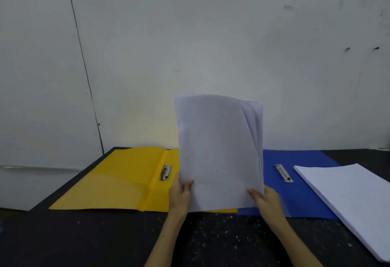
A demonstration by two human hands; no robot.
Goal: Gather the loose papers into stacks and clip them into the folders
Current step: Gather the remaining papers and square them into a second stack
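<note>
We hold a sheaf of white papers (219, 150) upright on its lower edge, over the seam where the two open folders meet. Our left hand (179, 195) grips the sheaf's lower left edge: the thumb lies on the face turned toward us, and the other fingers are curled behind the sheets, out of sight. Our right hand (267, 200) grips the lower right corner the same way, thumb on the near face, fingers wrapped round the edge behind it. So the sheaf stands between our two hands, pinched on both sides near its bottom, with most of its height rising free above the fingers. At the upper right the sheets fan apart a little, showing several separate edges.

The yellow folder (126, 182) lies open and flat on the dark table (95, 241) to the left, its metal clip (166, 172) near the spine, just beside our left hand. The blue folder (301, 195) lies open to the right, touching or slightly overlapping the yellow one beneath the sheaf; we cannot tell which lies on top. Its own clip (283, 173) sits beyond our right hand. A second stack of white paper (348, 199) rests flat at the right, partly over the blue folder. A pale wall (190, 45) stands behind the table.
</note>
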